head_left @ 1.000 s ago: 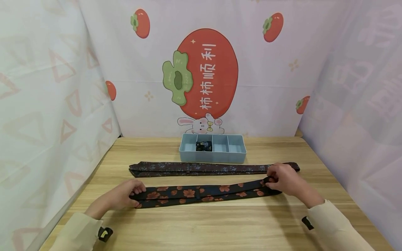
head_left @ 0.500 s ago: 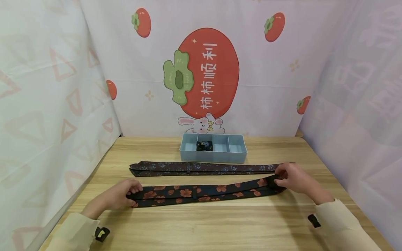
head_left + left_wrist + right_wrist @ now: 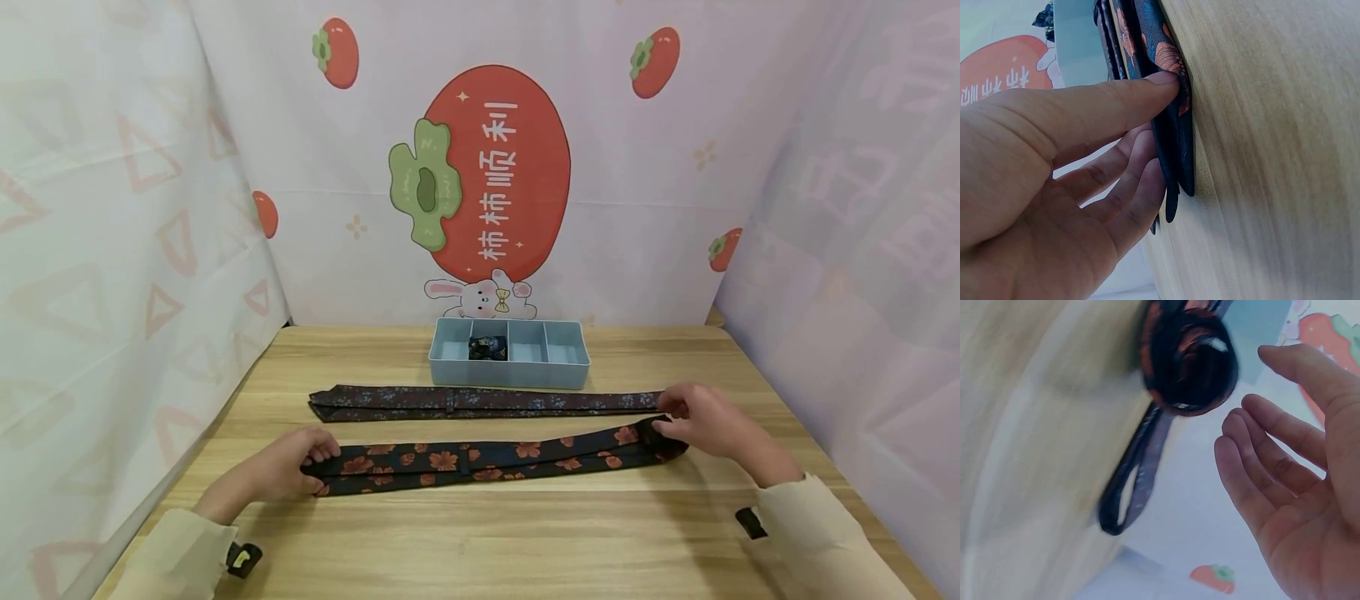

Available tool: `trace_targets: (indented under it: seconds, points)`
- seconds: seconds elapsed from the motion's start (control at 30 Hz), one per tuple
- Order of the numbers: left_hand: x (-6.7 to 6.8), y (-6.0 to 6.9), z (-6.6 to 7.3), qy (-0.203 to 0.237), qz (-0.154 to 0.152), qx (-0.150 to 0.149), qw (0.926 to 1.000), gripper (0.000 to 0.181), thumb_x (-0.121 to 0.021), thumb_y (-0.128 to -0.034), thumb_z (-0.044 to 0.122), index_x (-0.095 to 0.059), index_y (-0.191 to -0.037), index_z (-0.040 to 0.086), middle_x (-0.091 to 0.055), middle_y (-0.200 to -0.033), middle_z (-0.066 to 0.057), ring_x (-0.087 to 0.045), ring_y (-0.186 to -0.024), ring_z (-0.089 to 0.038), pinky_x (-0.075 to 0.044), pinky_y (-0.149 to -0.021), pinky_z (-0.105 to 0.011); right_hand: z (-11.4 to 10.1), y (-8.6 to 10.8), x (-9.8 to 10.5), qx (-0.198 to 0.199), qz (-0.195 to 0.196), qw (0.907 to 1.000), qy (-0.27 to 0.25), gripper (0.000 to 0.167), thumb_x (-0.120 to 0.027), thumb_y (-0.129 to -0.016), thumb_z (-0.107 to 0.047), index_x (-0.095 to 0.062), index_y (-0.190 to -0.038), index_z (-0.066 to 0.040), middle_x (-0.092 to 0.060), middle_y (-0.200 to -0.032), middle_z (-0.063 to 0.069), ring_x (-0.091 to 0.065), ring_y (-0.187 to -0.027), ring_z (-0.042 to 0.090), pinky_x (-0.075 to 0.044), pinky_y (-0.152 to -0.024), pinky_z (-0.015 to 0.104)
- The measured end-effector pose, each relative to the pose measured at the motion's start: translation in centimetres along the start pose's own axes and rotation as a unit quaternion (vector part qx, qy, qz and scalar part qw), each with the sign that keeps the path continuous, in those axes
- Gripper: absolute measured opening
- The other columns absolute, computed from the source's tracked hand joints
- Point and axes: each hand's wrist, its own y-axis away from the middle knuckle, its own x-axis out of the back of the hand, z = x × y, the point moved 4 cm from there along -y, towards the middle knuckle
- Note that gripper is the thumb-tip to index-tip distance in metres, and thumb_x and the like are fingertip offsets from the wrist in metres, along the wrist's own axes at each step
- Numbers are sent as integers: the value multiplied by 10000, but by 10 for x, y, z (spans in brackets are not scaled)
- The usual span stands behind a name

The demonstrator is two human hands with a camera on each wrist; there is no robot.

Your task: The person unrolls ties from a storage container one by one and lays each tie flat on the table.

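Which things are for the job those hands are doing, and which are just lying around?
For the job:
orange-flowered tie, pinched by the left hand; the right hand is near its rolled end
probably blue-flowered tie
probably blue box with dark bundle inside

Just around:
wooden table underneath
picture cloth behind

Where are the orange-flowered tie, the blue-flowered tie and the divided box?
Orange-flowered tie (image 3: 495,459), head view: midway along it.
Blue-flowered tie (image 3: 495,402), head view: midway along it.
Divided box (image 3: 509,375), head view: front wall.
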Motion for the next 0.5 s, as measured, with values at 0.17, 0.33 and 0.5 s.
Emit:
trace_targets:
  seconds: [0.17,0.33,0.5]
  points:
    - [0,0,-1,23,5,22,10000,389,-897,-801,35,-674,-1120,24,-662,-1068,-37,-601,-951,-132,-566,-813,-313,-21,-3,0,227,73,9993,280,217,-868,-864,-169,-761,-999,-36,-740,-944,65,-692,-817,171,-605,-702,387]
    - [1,1,0,30,3,41,10000,389,-898,-798,30,-675,-1116,24,-661,-1063,-33,-597,-947,-127,-564,-810,-312,-28,-6,-16,407,-130,9986,319,190,-872,-853,-127,-750,-982,-58,-721,-927,37,-658,-789,141,-565,-664,324]
    - [1,2,1,34,16,-25,10000,390,-901,-798,42,-675,-1115,23,-660,-1061,-30,-592,-940,-112,-563,-808,-306,-22,-6,-23,290,-61,9979,576,202,-889,-828,-127,-711,-912,-83,-676,-869,23,-559,-718,119,-485,-622,304]
